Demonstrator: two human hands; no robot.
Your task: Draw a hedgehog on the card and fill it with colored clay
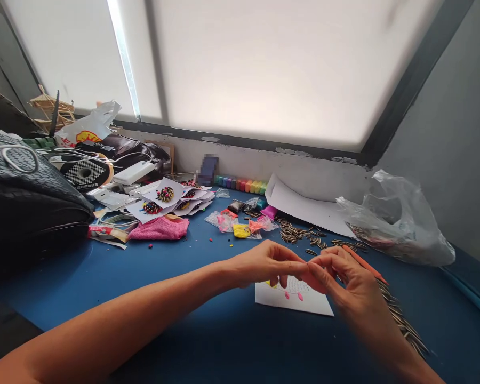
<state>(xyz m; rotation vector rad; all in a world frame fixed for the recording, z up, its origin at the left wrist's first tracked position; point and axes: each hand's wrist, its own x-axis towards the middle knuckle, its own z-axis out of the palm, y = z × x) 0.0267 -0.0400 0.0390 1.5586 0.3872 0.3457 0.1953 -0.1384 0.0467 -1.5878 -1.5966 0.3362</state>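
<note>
My left hand (268, 262) and my right hand (348, 280) meet fingertip to fingertip above a white card (312, 308). Both are closed in a pinch; whatever lies between the fingertips is too small or hidden to make out. The card carries a pencil-like drawing, pink oval pieces (300, 296) and a bit of yellow, partly covered by my hands. Beside my right hand lies an orange stick-like tool (366, 264). Striped sunflower seeds (402, 320) spread along the right forearm, and more seeds (294, 233) lie beyond the hands.
Opened packets of coloured clay (241, 230) lie beyond my left hand. A pink cloth (160, 228) and cards with seed decorations (166, 193) are at the left, near a black bag (28, 197). A clear plastic bag (408, 229) stands at the right. Clay blocks (240, 184) line the wall.
</note>
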